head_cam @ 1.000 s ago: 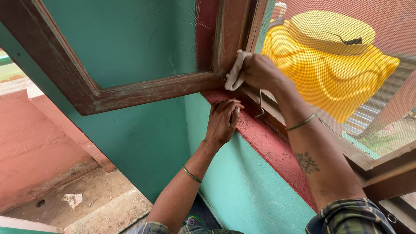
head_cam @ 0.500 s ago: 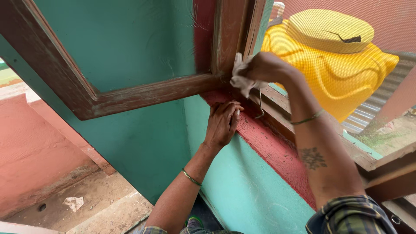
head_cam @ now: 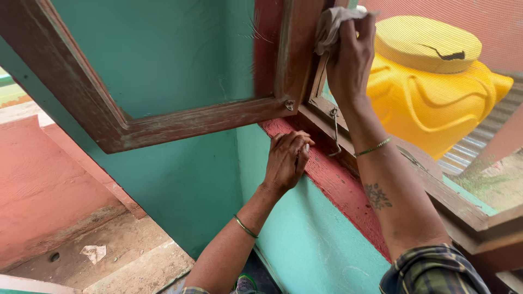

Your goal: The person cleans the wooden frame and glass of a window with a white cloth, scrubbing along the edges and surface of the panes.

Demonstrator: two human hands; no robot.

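At the far left, below the opening, a salmon-pink plastered wall (head_cam: 38,179) drops to a dusty concrete ledge (head_cam: 109,245), where a crumpled scrap of pale paper (head_cam: 93,252) lies near the wall's foot. Above it the open brown wooden window sash (head_cam: 180,122) swings outward, its glass pane showing teal, with the worn bottom rail running up to the right to a small metal screw plate at the corner.

The left hand (head_cam: 289,159) is curled shut, fingers folded onto the upper edge of the rough red-painted sill (head_cam: 332,182), just beneath the sash's corner; a thin green bangle sits on that forearm. The teal plastered wall (head_cam: 305,239) fills the space below the sill. A bent metal stay hook (head_cam: 335,133) hangs from the frame between the two wrists.

The right hand (head_cam: 351,60) is clamped on a crumpled off-white cloth (head_cam: 329,24), pressing it against the upright brown wooden frame post (head_cam: 318,71) near the picture's top edge. The cloth is bunched, with no clear long axis; its loose end trails down and to the left along the post. Half a second ago this hand and cloth were lower, at the sash's bottom corner by the sill; they have since travelled up the post, while the left hand has kept its place.

Behind mesh at the right stands a yellow plastic water tank (head_cam: 436,92) with a cracked lid.
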